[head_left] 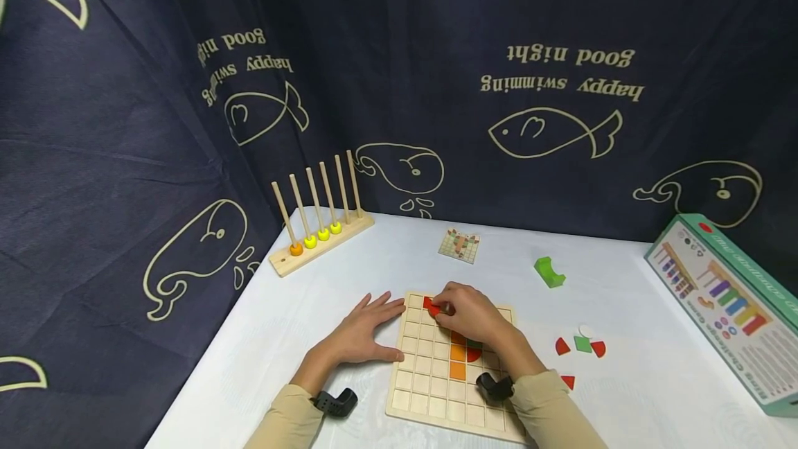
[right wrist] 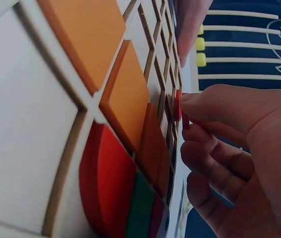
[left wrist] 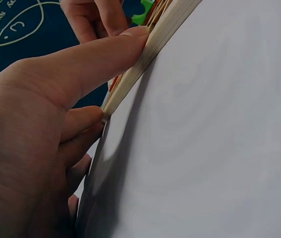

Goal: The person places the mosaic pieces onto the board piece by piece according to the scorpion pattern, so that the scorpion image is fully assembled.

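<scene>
A gridded wooden board [head_left: 420,381] lies on the table. Against its left edge rests my left hand [head_left: 358,337], fingers spread, with the thumb [left wrist: 120,47] on the rim in the left wrist view. Over the far part of the board, my right hand [head_left: 472,312] pinches a small red piece [right wrist: 185,120] between thumb and fingertips. Right beside it another red piece [right wrist: 177,106] sits in the grid. Orange squares [head_left: 458,370] run down the middle columns. Next to them lie a red curved piece [head_left: 474,355] and a green piece [right wrist: 139,206], partly hidden by my right hand in the head view.
Loose red wedges [head_left: 562,346], a green tile [head_left: 582,344] and a white disc [head_left: 586,331] lie right of the board. Beyond are a pattern card [head_left: 460,246], a green curved block [head_left: 550,272], a peg rack [head_left: 321,244] with beads, and a box [head_left: 723,310].
</scene>
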The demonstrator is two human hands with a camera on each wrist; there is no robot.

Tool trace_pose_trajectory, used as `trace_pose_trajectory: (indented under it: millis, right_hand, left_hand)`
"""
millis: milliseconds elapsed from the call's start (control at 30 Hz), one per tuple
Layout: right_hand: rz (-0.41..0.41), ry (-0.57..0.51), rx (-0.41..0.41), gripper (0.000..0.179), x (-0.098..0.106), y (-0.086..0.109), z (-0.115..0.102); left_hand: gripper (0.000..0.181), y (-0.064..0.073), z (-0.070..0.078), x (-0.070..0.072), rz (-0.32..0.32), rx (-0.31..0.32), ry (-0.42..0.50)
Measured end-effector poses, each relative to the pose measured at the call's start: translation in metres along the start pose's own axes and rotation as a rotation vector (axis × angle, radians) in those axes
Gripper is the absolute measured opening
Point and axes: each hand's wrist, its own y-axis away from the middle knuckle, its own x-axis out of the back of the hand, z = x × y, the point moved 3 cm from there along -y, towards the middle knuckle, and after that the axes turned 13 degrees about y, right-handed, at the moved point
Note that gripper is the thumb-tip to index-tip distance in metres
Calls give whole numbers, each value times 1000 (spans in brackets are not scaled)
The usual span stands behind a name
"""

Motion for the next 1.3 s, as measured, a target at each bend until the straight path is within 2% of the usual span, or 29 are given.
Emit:
trace_pose_trajectory:
  millis: [500, 1067, 1300]
  right_hand:
    - [8, 33, 22, 24, -4, -8, -10]
    - [-43, 33, 18, 23, -9, -16, -24]
    - [-34, 47, 21, 22, -10, -20, -26]
  left_hand:
    - [93, 1, 1, 1, 5, -3, 0]
    - [92, 2, 2, 2, 8, -12, 3]
    - [93, 1, 2, 2, 5, -13, 1]
